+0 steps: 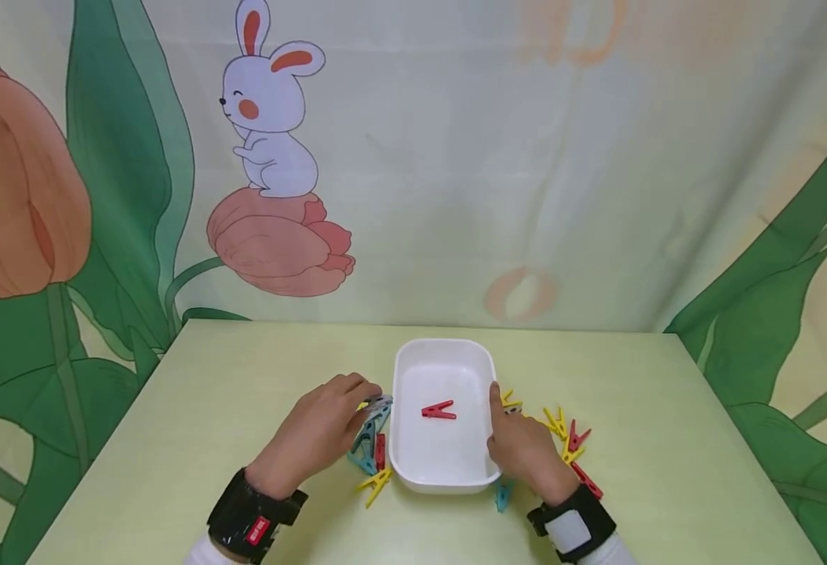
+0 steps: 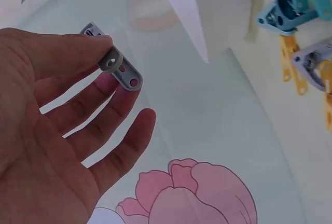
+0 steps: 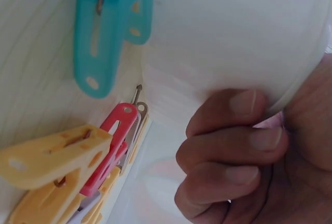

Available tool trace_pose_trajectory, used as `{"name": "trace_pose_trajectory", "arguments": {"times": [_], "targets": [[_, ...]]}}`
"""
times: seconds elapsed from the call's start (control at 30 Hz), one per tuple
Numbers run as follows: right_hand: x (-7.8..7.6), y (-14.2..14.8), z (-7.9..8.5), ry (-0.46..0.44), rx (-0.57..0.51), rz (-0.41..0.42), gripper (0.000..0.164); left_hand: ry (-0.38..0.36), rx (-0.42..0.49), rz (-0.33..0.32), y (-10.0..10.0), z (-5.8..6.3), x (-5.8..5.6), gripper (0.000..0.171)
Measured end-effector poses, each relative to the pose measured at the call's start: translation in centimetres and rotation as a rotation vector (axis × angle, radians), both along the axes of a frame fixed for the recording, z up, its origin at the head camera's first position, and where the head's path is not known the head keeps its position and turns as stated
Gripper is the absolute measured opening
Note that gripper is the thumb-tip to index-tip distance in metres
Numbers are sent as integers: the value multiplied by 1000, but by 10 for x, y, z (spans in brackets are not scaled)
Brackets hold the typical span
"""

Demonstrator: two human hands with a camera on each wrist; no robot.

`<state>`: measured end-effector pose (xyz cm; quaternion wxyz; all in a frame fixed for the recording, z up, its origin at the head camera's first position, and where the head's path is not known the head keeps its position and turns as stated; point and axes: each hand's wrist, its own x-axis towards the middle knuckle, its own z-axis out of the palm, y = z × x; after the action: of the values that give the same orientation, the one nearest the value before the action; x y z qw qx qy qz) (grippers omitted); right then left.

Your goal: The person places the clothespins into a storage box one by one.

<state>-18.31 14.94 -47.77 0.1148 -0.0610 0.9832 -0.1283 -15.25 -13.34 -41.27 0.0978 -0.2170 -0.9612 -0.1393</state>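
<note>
My left hand (image 1: 325, 428) pinches a grey clothespin (image 2: 129, 78) between thumb and fingers, held up beside the left wall of a white plastic tub (image 1: 449, 459). My right hand (image 1: 526, 449) grips the tub's right rim, index finger stretched along it and the other fingers (image 3: 223, 151) curled against the outer wall. One red clothespin (image 1: 433, 412) lies on the tub's floor. Close under my left hand are teal clothespins (image 1: 367, 439), a red one (image 1: 380, 451) and a yellow one (image 1: 377, 482).
Right of the tub lie several yellow clothespins (image 1: 557, 422), red ones (image 1: 586, 480) and a teal one (image 3: 96, 42) near its wall. They rest on a pale green table (image 1: 244, 377). Behind its far edge hangs a cloth (image 1: 428, 173) printed with a rabbit and tulips.
</note>
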Motion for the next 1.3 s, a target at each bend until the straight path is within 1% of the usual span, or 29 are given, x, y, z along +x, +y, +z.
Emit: {"name": "trace_pose_trajectory", "arguments": {"times": [0.1,0.17,0.3,0.4,0.6,0.77,0.97,1.1,1.3], "targets": [[-1,1,-1,22,6,6,81,47,21,-21,6,6,-4,32],[-1,2,-1,21,2,7,81,71,31,-35,9,11,-6,31],[0,3,-2,2,3,3,81,102,40,-72,17,18,-9,29],[0,3,-3,9,8,8,80,130,47,-97,24,25,-12,29],[0,4,-2,21,13,13,80,164,58,-131,39,38,-22,28],[0,4,-2,10,14,9,81,142,68,-130,53,44,-33,28],[-1,3,-3,-16,18,-2,81,105,90,-148,68,46,-45,30],[0,3,-3,-14,17,1,81,86,101,-146,75,43,-53,30],[-2,4,-3,-17,12,3,80,35,79,-132,83,36,-63,31]]}}
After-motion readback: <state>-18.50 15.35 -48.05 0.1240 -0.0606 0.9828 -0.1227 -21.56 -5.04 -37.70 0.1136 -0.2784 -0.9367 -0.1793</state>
